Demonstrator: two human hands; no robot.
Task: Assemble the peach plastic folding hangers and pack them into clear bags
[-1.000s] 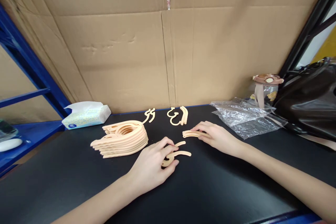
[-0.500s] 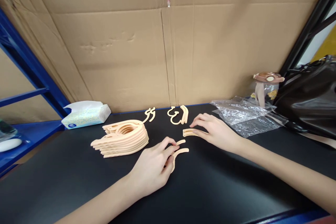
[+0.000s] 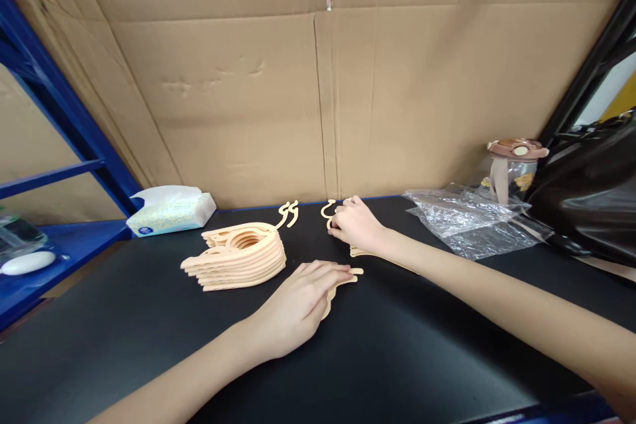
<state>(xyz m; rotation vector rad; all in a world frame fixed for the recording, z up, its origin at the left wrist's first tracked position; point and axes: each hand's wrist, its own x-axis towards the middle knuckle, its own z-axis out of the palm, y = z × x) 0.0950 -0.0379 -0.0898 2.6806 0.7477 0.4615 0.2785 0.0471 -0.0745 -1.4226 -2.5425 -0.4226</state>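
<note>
My left hand [image 3: 303,305] is closed over cream plastic pieces [image 3: 328,301] on the black table, and their ends stick out past its fingers. Farther back, my right hand [image 3: 356,224] bends its fingers down at a cream hook [image 3: 328,210]; its fingertips hide whatever they grip. Beneath the right wrist lie thin cream strips [image 3: 362,252], partly covered. A stack of cream hanger parts [image 3: 238,258] rests left of my hands. Two small cream hooks [image 3: 292,213] lie just behind that stack.
A tissue pack [image 3: 171,211] sits at the back left. Clear plastic wrap [image 3: 462,218], a lidded bottle [image 3: 517,169] and a black bag [image 3: 591,192] are on the right. Cardboard [image 3: 223,99] stands behind the table. A white oval object [image 3: 28,263] lies on the blue shelf at left.
My right hand has moved left and back, from the thin strips to the hooks. My left hand's fingers have come down flatter over the pieces. The view has shifted slightly.
</note>
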